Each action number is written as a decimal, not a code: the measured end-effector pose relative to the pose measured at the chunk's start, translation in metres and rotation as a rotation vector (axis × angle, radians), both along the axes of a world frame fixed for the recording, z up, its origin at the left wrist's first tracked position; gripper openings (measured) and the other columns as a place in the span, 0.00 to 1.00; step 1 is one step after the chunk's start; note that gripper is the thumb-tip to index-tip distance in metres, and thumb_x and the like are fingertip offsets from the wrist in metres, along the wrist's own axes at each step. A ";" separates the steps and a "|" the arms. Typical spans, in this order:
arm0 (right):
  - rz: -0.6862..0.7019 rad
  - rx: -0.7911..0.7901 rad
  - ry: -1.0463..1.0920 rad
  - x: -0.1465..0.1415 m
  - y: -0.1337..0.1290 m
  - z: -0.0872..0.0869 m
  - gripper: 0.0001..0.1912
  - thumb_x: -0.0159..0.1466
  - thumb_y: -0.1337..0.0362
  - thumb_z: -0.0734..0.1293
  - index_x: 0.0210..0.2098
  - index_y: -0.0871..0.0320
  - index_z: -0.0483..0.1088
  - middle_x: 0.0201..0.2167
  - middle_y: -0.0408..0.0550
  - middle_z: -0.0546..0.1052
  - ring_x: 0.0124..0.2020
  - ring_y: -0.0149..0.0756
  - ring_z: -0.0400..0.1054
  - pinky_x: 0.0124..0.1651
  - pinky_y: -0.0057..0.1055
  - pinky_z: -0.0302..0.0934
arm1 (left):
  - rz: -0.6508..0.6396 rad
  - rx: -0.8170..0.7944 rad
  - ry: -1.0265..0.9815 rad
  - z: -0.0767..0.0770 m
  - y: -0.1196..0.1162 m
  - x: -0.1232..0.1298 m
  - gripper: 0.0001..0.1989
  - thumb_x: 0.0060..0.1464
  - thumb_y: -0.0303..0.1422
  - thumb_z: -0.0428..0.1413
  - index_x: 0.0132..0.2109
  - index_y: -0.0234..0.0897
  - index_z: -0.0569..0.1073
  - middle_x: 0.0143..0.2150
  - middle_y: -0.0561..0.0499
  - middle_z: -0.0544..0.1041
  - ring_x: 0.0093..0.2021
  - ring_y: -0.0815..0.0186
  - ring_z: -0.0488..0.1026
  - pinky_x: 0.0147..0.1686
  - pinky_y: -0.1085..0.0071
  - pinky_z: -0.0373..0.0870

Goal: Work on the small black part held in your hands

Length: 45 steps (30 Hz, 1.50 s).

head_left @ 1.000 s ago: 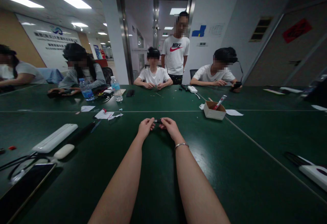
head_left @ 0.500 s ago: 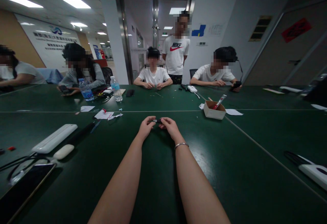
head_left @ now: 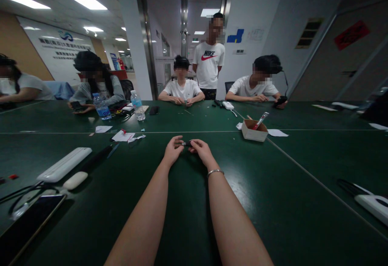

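Note:
Between my two hands, above the green table (head_left: pixel 188 193), is a small dark object (head_left: pixel 187 144) with a silvery left end. My right hand (head_left: pixel 200 149), with a bracelet at the wrist, pinches its dark right part. My left hand (head_left: pixel 173 150) is at the silvery end with thumb and index finger apart; whether the thumb touches that end is too small to tell.
An open box (head_left: pixel 254 133) with a tube in it stands right of my hands. Paper scraps (head_left: pixel 123 136) lie left. Nearer left are a white power bank (head_left: pixel 65 164), a white case (head_left: pixel 75 180) and a phone (head_left: pixel 30 221). Several people are across the table, beyond two bottles (head_left: pixel 138 106).
The index finger of my left hand has lifted a little away from the small object's silvery end. My right hand has stayed in place.

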State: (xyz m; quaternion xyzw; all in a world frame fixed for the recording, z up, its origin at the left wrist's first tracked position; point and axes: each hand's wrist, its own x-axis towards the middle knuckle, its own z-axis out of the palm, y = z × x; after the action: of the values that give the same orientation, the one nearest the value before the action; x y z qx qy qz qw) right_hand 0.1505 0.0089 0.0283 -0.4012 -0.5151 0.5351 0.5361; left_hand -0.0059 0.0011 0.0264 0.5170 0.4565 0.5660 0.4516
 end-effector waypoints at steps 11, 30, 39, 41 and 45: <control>0.014 0.007 -0.003 0.000 0.001 -0.001 0.21 0.49 0.52 0.73 0.35 0.61 0.74 0.21 0.45 0.75 0.23 0.32 0.69 0.31 0.30 0.64 | 0.028 0.021 0.062 0.002 -0.002 -0.001 0.19 0.45 0.32 0.60 0.47 0.36 0.73 0.44 0.44 0.75 0.39 0.64 0.73 0.35 0.70 0.71; 0.017 -0.012 -0.006 -0.001 0.001 0.002 0.19 0.49 0.53 0.72 0.35 0.60 0.72 0.20 0.44 0.75 0.23 0.32 0.69 0.31 0.29 0.62 | 0.011 0.020 0.065 0.001 -0.001 0.002 0.14 0.47 0.37 0.58 0.40 0.34 0.75 0.37 0.46 0.76 0.33 0.66 0.72 0.32 0.71 0.69; 0.007 -0.009 -0.001 0.000 0.000 0.002 0.20 0.49 0.53 0.72 0.35 0.61 0.73 0.21 0.44 0.76 0.24 0.31 0.69 0.31 0.29 0.63 | -0.037 0.063 0.098 0.004 -0.006 0.001 0.13 0.49 0.36 0.57 0.42 0.36 0.75 0.41 0.46 0.75 0.35 0.67 0.73 0.33 0.73 0.70; 0.008 -0.010 0.000 0.000 0.000 0.001 0.20 0.49 0.53 0.72 0.35 0.61 0.73 0.21 0.45 0.76 0.24 0.32 0.70 0.31 0.30 0.64 | -0.037 0.053 0.099 0.003 -0.005 0.001 0.14 0.52 0.39 0.55 0.42 0.36 0.75 0.35 0.48 0.75 0.31 0.68 0.72 0.31 0.73 0.69; 0.000 -0.001 -0.004 -0.001 0.002 -0.001 0.20 0.50 0.52 0.72 0.35 0.60 0.73 0.22 0.45 0.76 0.24 0.32 0.70 0.32 0.30 0.64 | 0.017 0.034 0.071 -0.001 -0.003 0.001 0.16 0.51 0.37 0.55 0.47 0.37 0.73 0.37 0.48 0.74 0.32 0.68 0.72 0.30 0.73 0.69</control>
State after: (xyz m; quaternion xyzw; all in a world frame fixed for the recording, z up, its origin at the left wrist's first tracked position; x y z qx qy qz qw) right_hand 0.1499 0.0111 0.0268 -0.4026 -0.5159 0.5345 0.5348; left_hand -0.0046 -0.0015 0.0259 0.5403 0.4672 0.5588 0.4214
